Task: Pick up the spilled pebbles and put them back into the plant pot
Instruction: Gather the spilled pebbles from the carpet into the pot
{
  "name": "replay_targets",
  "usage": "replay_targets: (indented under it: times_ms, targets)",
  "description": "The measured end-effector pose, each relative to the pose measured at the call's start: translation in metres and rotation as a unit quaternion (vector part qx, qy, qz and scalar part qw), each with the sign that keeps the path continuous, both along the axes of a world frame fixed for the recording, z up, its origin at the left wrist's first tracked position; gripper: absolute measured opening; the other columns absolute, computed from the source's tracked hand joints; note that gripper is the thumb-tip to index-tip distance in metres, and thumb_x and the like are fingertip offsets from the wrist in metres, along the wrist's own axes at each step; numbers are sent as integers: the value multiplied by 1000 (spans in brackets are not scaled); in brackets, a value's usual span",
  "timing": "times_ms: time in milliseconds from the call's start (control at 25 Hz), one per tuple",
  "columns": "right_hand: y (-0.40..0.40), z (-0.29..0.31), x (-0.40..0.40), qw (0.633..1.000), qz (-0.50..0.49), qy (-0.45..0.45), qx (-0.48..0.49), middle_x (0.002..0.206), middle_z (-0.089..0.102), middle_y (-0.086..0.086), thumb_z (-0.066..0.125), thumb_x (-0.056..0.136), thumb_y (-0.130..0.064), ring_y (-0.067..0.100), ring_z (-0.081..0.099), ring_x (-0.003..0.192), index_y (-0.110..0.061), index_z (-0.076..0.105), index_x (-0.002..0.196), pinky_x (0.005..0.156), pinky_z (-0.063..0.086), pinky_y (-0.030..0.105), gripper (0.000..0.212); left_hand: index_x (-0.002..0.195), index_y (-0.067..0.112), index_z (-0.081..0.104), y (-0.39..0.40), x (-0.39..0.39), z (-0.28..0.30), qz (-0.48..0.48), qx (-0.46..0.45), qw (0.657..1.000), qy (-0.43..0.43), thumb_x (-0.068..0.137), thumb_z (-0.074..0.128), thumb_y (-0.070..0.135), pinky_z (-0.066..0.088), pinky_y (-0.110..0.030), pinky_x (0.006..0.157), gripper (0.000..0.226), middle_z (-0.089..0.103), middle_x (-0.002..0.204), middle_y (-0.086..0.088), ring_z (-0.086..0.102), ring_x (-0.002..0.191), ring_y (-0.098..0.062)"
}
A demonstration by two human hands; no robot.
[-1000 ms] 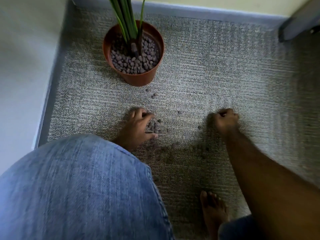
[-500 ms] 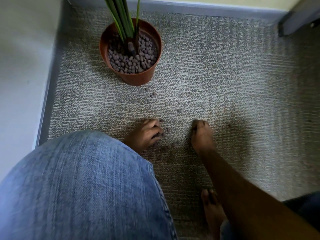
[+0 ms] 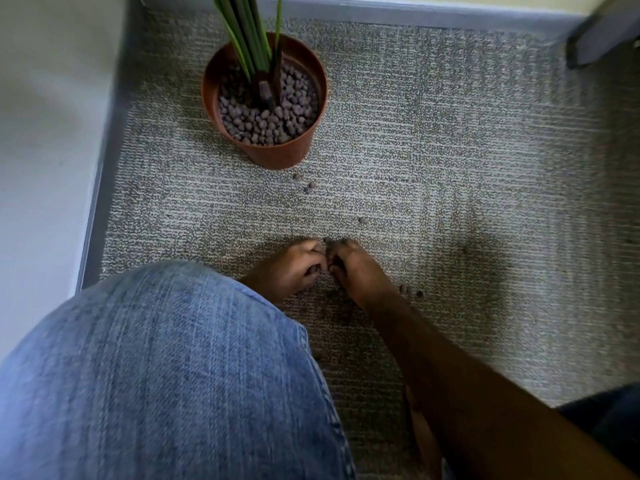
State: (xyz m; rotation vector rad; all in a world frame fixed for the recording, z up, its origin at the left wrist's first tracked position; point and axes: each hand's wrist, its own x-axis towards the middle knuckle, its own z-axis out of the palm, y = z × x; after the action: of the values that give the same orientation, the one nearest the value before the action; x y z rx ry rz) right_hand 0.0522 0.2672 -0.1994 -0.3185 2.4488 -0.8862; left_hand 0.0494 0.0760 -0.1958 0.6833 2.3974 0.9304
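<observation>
Step in hand: gathering. The left hand [image 3: 294, 268] and right hand [image 3: 356, 268] are pressed together on the carpet [image 3: 433, 140], fingers curled inward toward each other, cupped around what is judged to be a small heap of pebbles [image 3: 327, 241]. A few are seen at the fingertips and in the gap between the hands; how many are held cannot be told, as the palms hide them.

Loose strays are left on the carpet:
- a few just below the near side of the pot [image 3: 277, 157]
- one further right, between the pot and the hands
- two or three just right of the right wrist

Nothing is lifted yet. The pot sits toward the carpet's far left corner, well apart from the hands.

Next move, as judged: the heap is to be scooped with both hands kept closed underneath, raised, carried forward over the rim and released beside the leaves [image 3: 249, 32], not onto them. Strays are then to be picked off singly.

Materials:
- pebbles: small, rounded, matte, grey-brown, likely light and prone to rolling
- pot: smooth orange-brown plastic, round, tapered, already nearly full, so spill-over at the rim is a risk
- carpet: grey, flecked, ribbed low pile; small pieces are camouflaged by it
- leaves: narrow, stiff, green, upright
</observation>
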Motion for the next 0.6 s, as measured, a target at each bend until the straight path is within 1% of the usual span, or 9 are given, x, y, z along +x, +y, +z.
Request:
replay_targets:
  times_ms: [80,160,240,400,480,600]
  targets:
    - [-5,1,-3,999,23,-1,24,119,60,11,55,97,-17,30,61,106,-12,61,121,92,52,41,25,95,6,70,1,-1,-1,0,-6,1000,6,84,70,-3,47,-28,81,14,60,104,-10,60,93,-22]
    - [-8,2,-3,999,32,-3,29,122,61,12,54,97,-16,29,62,108,-11,60,126,94,50,37,30,95,6,70,2,-1,0,-10,-15,1000,18,82,70,-3,40,-21,78,15,60,103,-8,58,91,-19]
    - [-8,3,1,999,29,-8,27,124,61,13,53,97,-16,31,63,110,-9,59,126,95,51,38,30,93,6,70,3,-1,2,-26,-12,999,22,80,69,-4,41,-23,80,17,62,101,-8,57,90,-16]
    - [-12,2,17,998,36,-11,40,125,62,13,52,98,-14,32,62,113,-9,59,124,98,49,41,28,91,6,74,-4,-2,2,-88,-11,994,57,77,73,-5,39,-28,92,18,70,100,-10,65,96,-27]
    - [-14,2,20,997,31,-2,65,121,62,11,53,97,-17,31,63,108,-12,60,119,94,52,42,24,91,5,74,-7,-2,1,-100,-20,992,76,76,75,-5,39,-31,94,18,71,100,-11,67,97,-29]
    - [-19,3,21,997,-1,11,76,112,65,11,58,94,-18,32,65,100,-12,64,109,86,51,40,18,90,4,73,-4,2,1,-93,-38,991,89,75,76,-3,41,-32,91,18,70,97,-11,67,93,-30]
